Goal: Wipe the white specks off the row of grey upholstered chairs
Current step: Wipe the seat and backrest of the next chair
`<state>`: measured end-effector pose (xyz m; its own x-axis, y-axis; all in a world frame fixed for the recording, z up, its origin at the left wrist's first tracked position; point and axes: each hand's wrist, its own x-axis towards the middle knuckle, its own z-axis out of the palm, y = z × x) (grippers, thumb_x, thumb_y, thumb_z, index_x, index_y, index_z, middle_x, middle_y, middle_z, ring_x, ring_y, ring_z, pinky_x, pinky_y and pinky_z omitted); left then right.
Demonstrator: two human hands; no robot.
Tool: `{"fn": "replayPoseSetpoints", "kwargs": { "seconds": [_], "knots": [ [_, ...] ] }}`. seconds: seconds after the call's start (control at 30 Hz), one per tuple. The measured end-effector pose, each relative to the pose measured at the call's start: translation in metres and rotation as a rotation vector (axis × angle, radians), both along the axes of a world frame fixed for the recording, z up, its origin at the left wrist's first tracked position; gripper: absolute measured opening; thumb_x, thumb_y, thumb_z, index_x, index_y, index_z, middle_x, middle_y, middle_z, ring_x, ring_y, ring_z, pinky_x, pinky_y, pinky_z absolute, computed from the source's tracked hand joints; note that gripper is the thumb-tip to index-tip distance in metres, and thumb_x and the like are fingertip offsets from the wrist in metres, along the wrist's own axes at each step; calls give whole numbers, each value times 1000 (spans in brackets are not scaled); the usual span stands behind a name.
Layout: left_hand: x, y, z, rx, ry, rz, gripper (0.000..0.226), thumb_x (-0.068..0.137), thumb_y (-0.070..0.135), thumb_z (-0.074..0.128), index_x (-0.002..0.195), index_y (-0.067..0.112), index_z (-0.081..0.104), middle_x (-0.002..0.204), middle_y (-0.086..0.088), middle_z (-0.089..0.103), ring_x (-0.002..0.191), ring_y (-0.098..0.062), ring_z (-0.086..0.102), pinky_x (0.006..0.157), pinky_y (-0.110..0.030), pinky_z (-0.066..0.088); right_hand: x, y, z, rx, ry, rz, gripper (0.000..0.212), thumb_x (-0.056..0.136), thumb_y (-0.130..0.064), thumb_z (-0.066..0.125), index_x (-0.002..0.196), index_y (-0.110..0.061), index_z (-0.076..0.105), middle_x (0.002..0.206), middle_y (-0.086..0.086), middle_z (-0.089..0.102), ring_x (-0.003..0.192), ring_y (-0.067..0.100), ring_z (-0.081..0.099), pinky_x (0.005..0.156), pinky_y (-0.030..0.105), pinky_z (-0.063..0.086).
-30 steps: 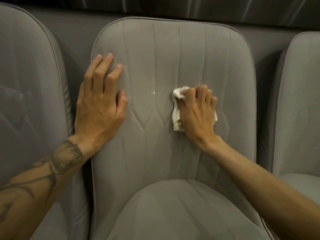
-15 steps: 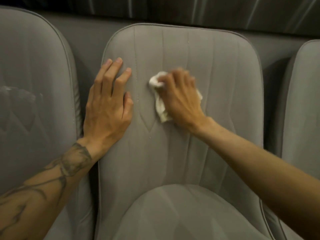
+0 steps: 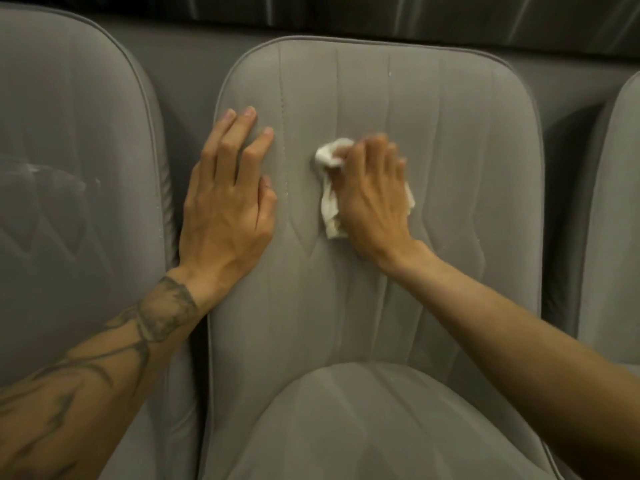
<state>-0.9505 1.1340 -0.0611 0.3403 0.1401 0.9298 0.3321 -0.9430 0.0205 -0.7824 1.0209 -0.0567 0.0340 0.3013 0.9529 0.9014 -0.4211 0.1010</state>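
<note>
The bare left forearm (image 3: 86, 393) carries a dark tattoo (image 3: 162, 310) of curving lines, with a rounded shaded patch near the wrist. Nails on the left hand (image 3: 225, 202) are short.

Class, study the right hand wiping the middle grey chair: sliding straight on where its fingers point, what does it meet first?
Nothing but the grey upholstered chair's backrest: the right hand, gripping the crumpled white cloth, points up, slightly left, probably reaching the backrest's piped top edge first.

The right hand (image 3: 374, 199) presses a crumpled white cloth (image 3: 329, 204) to the middle chair's backrest (image 3: 467, 161); the left hand (image 3: 225, 206) lies flat alongside.
</note>
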Motion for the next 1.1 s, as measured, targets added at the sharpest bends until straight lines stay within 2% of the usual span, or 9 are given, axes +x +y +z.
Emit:
{"fn": "replayPoseSetpoints", "kwargs": {
  "seconds": [0.13, 0.3, 0.43, 0.53, 0.67, 0.77, 0.87, 1.0, 1.1],
  "knots": [
    [0, 2, 0, 12, -9, -1, 56, 97, 11, 48, 153, 10, 42, 166, -12, 33, 157, -29, 23, 126, -29, 17, -13, 15, -2, 225, 179, -130, 17, 99, -30, 52, 100, -18, 39, 100, 12, 54, 90, 24, 38, 75, 35, 28],
    [-2, 0, 2, -7, 7, 2, 56, 97, 11, 48, 153, 9, 42, 166, -13, 33, 158, -30, 23, 127, -30, 17, -22, -1, -17, 23, 161, -75, 18, 101, -30, 50, 99, -12, 54, 100, 12, 52, 88, 29, 48, 75, 40, 36],
    [-2, 0, 1, 1, -3, -1, 56, 97, 11, 47, 153, 10, 43, 166, -12, 33, 157, -29, 24, 127, -29, 16, -10, 18, 42, 197, 125, -198, 23, 98, -33, 51, 99, -11, 58, 102, 13, 57, 89, 31, 52, 73, 36, 29],
    [-2, 1, 1, 8, -7, -4, 56, 97, 11, 47, 152, 10, 43, 165, -12, 34, 157, -29, 24, 126, -28, 16, -13, 25, 36, 241, 165, -223, 23, 98, -33, 49, 98, -12, 58, 101, 12, 57, 89, 30, 52, 73, 35, 28],
    [-2, 2, 1, 2, 2, -15, 56, 96, 11, 47, 152, 10, 43, 166, -12, 33, 157, -29, 23, 127, -30, 16, -26, -2, -36, -7, 115, -138, 13, 100, -28, 49, 100, -15, 47, 98, 11, 52, 89, 29, 46, 75, 39, 31],
    [-2, 1, 1, -21, 0, -33, 57, 97, 10, 48, 153, 11, 42, 166, -12, 32, 158, -29, 22, 128, -38, 22, -19, -17, -40, -117, 71, -100, 14, 97, -25, 54, 102, -18, 43, 99, 10, 53, 89, 29, 48, 76, 37, 31],
    [-2, 1, 1, -31, -21, -35, 57, 96, 9, 49, 152, 11, 44, 165, -15, 33, 156, -31, 26, 127, -46, 25, -12, -3, 3, 40, 91, -124, 17, 98, -29, 53, 104, -14, 47, 100, 16, 56, 92, 33, 51, 78, 41, 32],
    [-3, 2, 1, -36, -38, -61, 58, 94, 8, 49, 152, 10, 45, 165, -15, 34, 156, -31, 27, 123, -54, 29, -15, 30, 62, 312, 265, -127, 26, 98, -33, 49, 101, -10, 58, 103, 14, 57, 90, 30, 54, 75, 42, 42],
    [-3, 2, 1, -41, -59, -89, 58, 94, 6, 50, 151, 5, 44, 164, -17, 36, 155, -32, 29, 126, -47, 28, -40, 32, 24, 152, 179, -25, 29, 100, -33, 47, 104, -7, 59, 103, 17, 58, 92, 35, 54, 80, 46, 40]
  ]
}}
